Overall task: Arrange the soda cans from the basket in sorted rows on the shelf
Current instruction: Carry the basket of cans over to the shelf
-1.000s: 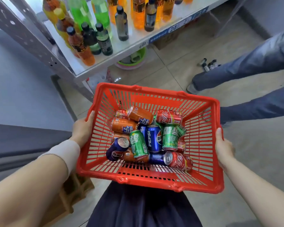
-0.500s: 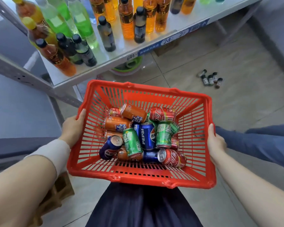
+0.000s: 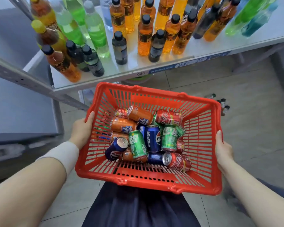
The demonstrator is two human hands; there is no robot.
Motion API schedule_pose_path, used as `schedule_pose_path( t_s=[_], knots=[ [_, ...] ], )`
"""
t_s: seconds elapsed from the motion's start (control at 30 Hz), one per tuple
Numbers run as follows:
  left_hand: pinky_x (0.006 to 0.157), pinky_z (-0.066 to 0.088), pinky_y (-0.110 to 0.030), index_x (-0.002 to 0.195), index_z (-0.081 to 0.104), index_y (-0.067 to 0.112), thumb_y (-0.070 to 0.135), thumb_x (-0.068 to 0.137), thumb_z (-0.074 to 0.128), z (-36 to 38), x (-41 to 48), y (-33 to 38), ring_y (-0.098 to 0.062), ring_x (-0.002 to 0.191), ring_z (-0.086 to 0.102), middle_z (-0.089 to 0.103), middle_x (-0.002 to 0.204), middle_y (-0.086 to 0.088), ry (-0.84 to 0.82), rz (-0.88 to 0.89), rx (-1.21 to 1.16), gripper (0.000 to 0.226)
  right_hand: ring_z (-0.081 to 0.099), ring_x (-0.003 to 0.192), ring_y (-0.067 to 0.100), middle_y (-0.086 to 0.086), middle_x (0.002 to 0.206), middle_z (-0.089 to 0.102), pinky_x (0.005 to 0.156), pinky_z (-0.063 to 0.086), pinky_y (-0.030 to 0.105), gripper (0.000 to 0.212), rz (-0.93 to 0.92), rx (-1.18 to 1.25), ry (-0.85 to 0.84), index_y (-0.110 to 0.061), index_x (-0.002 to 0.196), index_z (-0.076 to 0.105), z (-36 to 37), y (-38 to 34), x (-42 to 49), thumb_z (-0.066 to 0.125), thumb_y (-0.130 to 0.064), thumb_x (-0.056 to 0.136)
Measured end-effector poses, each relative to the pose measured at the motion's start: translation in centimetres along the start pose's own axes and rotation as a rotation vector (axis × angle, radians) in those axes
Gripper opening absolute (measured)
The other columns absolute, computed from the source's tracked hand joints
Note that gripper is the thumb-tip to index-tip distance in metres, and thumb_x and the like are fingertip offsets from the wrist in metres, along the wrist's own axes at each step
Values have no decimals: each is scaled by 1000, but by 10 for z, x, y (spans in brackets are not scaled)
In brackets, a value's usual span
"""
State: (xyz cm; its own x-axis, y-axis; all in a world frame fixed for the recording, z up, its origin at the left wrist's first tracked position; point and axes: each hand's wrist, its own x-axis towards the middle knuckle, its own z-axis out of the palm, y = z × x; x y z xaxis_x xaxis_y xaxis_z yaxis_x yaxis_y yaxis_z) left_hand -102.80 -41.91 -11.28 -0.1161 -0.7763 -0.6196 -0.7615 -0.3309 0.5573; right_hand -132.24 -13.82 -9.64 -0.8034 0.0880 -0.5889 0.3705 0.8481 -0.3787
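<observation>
While your left hand [image 3: 82, 130] and right hand [image 3: 223, 149] each grip a side rim of the red basket [image 3: 154, 182], the soda cans [image 3: 152, 138] lie jumbled between them, axes mixed, slightly nearer your left. The shelf [image 3: 131, 68] stands just beyond both hands.

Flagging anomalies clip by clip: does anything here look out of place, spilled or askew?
Yes. A few small dark bottles sit on the floor to the right of the red basket, off the shelf. The cans lie jumbled inside, colours mixed. No spill or damage shows.
</observation>
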Motion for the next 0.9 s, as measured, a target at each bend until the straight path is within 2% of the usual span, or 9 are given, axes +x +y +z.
schedule_pose_path(
  t_s=[0.07,0.13,0.27,0.4,0.5,0.6,0.7,0.8,0.9],
  knots=[
    [73,46,-33,97,63,10,56,93,35,7,6,5,-23,70,61,65,80,-8,4,-34,-16,53,60,103,35,21,110,64,77,40,33,68,9,1,-21,-2,108,64,6,-9,14,30,-59,93],
    [67,46,-31,95,61,12,55,94,35,15,12,7,-20,66,60,64,75,-5,15,-62,-15,50,61,100,34,17,104,65,78,42,33,66,17,0,-41,-5,106,65,10,-19,27,31,-60,92],
    [76,46,-35,95,62,12,56,93,36,30,19,11,-23,69,60,64,86,-11,76,-138,-33,51,62,99,34,13,101,67,89,48,40,65,-10,-34,-84,-8,102,67,16,-41,57,33,-61,91],
    [83,45,-38,95,63,8,57,92,37,57,29,5,-30,82,60,63,88,-14,132,-204,-28,55,62,89,32,9,87,61,85,48,40,65,-39,-94,-126,-10,103,68,25,-61,97,32,-62,90],
    [90,46,-43,99,66,3,59,92,36,85,43,-9,-37,94,62,66,95,-21,179,-266,-57,64,58,82,27,12,94,65,81,48,37,60,-81,-107,-154,-12,102,66,38,-73,126,32,-60,92],
    [91,42,-40,108,65,1,55,93,37,113,60,-18,-39,102,60,65,104,-24,196,-329,-112,62,54,82,24,11,93,61,76,41,30,58,-113,-110,-183,-7,109,64,56,-85,154,32,-54,94],
    [92,43,-41,106,64,5,54,93,38,139,85,-31,-32,95,60,63,97,-15,199,-369,-165,57,53,84,22,12,96,60,77,39,28,58,-159,-118,-187,-5,111,63,83,-88,185,33,-52,95],
    [89,44,-41,106,66,5,57,91,38,167,120,-49,-31,87,61,67,103,-21,240,-362,-175,61,55,81,21,11,95,63,78,39,28,60,-175,-124,-189,-7,110,64,123,-81,221,33,-55,94],
    [89,41,-39,114,62,5,53,94,34,193,158,-63,-38,100,58,63,103,-18,262,-347,-100,58,60,99,34,22,111,64,82,42,35,70,-173,-149,-173,-2,110,63,166,-71,257,30,-61,91]
  ],
)
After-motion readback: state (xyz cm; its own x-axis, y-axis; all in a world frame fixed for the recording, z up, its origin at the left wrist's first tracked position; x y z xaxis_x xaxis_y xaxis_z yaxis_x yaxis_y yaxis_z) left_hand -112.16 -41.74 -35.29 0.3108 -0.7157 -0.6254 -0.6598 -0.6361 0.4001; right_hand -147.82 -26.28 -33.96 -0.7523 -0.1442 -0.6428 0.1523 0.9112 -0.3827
